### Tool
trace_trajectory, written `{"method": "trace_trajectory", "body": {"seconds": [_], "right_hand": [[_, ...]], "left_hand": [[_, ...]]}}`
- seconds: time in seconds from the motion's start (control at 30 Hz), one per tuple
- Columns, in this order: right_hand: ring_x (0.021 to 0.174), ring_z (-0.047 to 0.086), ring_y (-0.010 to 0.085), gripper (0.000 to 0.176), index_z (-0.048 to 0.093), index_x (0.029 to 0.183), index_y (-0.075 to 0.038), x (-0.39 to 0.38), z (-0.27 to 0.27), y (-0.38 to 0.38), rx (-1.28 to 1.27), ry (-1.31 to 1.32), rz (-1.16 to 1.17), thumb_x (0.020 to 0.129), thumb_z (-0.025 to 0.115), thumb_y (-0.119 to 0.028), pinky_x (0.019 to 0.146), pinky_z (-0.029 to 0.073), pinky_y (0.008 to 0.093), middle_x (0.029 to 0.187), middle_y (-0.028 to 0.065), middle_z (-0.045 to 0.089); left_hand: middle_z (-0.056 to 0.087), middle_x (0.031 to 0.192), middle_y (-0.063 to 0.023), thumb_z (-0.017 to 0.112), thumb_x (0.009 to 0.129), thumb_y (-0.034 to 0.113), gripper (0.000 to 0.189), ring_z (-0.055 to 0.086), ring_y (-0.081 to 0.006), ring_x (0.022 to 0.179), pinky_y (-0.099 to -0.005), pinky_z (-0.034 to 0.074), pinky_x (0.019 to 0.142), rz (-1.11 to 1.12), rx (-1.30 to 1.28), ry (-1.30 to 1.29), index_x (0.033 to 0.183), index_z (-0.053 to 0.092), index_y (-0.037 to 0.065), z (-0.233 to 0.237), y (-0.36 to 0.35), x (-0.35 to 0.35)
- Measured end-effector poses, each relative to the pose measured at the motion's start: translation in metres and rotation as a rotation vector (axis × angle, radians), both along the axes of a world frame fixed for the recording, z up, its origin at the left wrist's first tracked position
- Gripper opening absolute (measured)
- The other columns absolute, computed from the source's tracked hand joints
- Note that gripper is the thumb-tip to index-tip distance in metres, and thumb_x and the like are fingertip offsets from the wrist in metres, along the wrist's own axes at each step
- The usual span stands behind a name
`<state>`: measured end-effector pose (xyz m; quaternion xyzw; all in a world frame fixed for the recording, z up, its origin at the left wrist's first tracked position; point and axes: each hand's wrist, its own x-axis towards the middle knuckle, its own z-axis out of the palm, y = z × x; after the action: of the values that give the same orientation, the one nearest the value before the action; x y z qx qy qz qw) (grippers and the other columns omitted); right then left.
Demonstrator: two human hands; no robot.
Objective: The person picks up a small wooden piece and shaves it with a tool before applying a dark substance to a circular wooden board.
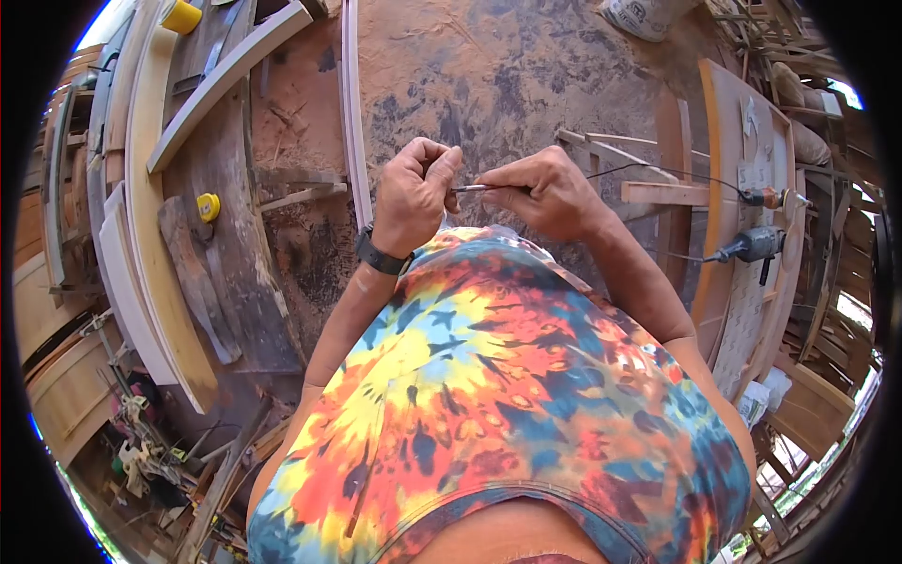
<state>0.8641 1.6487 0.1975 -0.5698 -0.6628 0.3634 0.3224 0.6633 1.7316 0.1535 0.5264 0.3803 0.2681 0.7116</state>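
Note:
A thin, short metal rod (473, 188) spans the gap between my two hands, in front of my tie-dye shirt. Its right end is pinched between the thumb and index finger of my right hand (550, 195). My left hand (410, 191) has its fingers curled closed at the other end, where a dark tip shows. Exactly what kind of rod it is, I cannot make out. A dark watch (381, 252) circles my left wrist.
To the left, a yellow tape measure (208, 207) lies on a wooden bench (246, 310) beside long boards (150, 235). On the right, a corded power tool (750, 245) rests on a door-like panel (719, 141). A white sack (644, 17) stands at the back. Sawdust covers the floor (442, 70).

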Motion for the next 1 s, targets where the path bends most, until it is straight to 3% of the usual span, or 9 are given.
{"method": "trace_trajectory", "body": {"seconds": [0.1,0.2,0.23,0.33,0.43,0.6,0.67,0.73,1.0], "right_hand": [[0.056,0.067,0.0249,0.017,0.079,0.100,-0.001,0.001,-0.002,0.034,-0.041,0.016,-0.080,0.088,0.077,-0.014,0.057,0.052,0.0329,0.074,0.0190,0.071],[0.053,0.063,0.0182,0.019,0.078,0.101,0.000,-0.004,0.003,0.061,-0.169,0.041,-0.137,0.090,0.076,-0.015,0.055,0.049,0.0309,0.071,0.0183,0.070],[0.053,0.063,0.0182,0.019,0.078,0.101,0.000,-0.004,0.003,0.069,-0.176,0.038,-0.138,0.090,0.076,-0.015,0.055,0.049,0.0309,0.071,0.0183,0.070],[0.053,0.061,0.0146,0.021,0.077,0.102,0.001,-0.003,-0.001,0.089,-0.232,0.045,-0.180,0.091,0.075,-0.016,0.054,0.049,0.0304,0.070,0.0186,0.070],[0.053,0.060,0.0147,0.023,0.077,0.104,0.002,0.001,-0.004,0.106,-0.282,0.061,-0.221,0.091,0.076,-0.017,0.054,0.048,0.0301,0.070,0.0195,0.070],[0.053,0.062,0.0148,0.022,0.077,0.104,0.000,0.014,-0.015,0.134,-0.035,0.128,-0.247,0.090,0.077,-0.016,0.053,0.048,0.0313,0.071,0.0186,0.070],[0.055,0.065,0.0169,0.021,0.078,0.104,-0.001,0.025,-0.008,0.150,-0.053,0.082,-0.225,0.089,0.077,-0.015,0.054,0.049,0.0318,0.073,0.0188,0.071],[0.056,0.067,0.0190,0.020,0.078,0.104,-0.002,0.036,-0.009,0.166,-0.068,0.041,-0.186,0.089,0.077,-0.014,0.055,0.050,0.0323,0.075,0.0191,0.071],[0.061,0.071,0.0281,0.019,0.079,0.104,-0.006,0.086,-0.012,0.241,0.113,0.054,-0.141,0.088,0.077,-0.015,0.056,0.052,0.0346,0.078,0.0177,0.072]], "left_hand": [[0.063,0.073,-0.0026,0.063,0.105,0.022,0.024,0.059,-0.0065,0.056,-0.0231,0.048,0.050,-0.013,-0.054,-0.019,0.094,0.060,0.001,-0.002,0.045,-0.007],[0.070,0.080,-0.0036,0.064,0.103,0.013,0.014,0.065,-0.0079,0.067,-0.0216,0.048,0.055,0.053,-0.021,-0.056,0.108,0.066,0.000,0.003,0.078,-0.010],[0.074,0.091,-0.0063,0.064,0.100,0.008,0.022,0.069,-0.0094,0.076,-0.0215,0.051,0.060,0.047,-0.032,-0.037,0.119,0.067,-0.002,0.009,0.086,-0.012],[0.075,0.098,-0.0080,0.065,0.098,0.006,0.025,0.069,-0.0092,0.081,-0.0208,0.053,0.065,-0.016,0.011,-0.087,0.121,0.069,-0.003,0.007,0.105,-0.014],[0.074,0.090,-0.0052,0.068,0.095,0.004,0.023,0.064,-0.0060,0.074,-0.0229,0.051,0.062,-0.055,0.033,-0.012,0.116,0.072,-0.004,0.011,0.117,-0.011],[0.073,0.086,-0.0037,0.070,0.095,0.006,0.019,0.063,-0.0048,0.074,-0.0219,0.050,0.061,-0.030,0.083,0.039,0.110,0.074,-0.004,0.013,0.140,0.006],[0.073,0.085,-0.0034,0.070,0.095,0.007,0.020,0.063,-0.0047,0.074,-0.0217,0.050,0.061,0.000,0.092,0.049,0.110,0.074,-0.004,0.015,0.151,0.014],[0.076,0.094,-0.0071,0.070,0.097,0.008,0.022,0.068,-0.0081,0.079,-0.0214,0.054,0.066,-0.004,-0.007,0.136,0.114,0.073,-0.005,0.015,0.162,0.021],[0.076,0.089,-0.0096,0.069,0.098,0.012,0.019,0.070,-0.0122,0.071,-0.0225,0.054,0.059,0.240,-0.264,-0.021,0.109,0.073,-0.003,0.014,0.192,0.086]]}}
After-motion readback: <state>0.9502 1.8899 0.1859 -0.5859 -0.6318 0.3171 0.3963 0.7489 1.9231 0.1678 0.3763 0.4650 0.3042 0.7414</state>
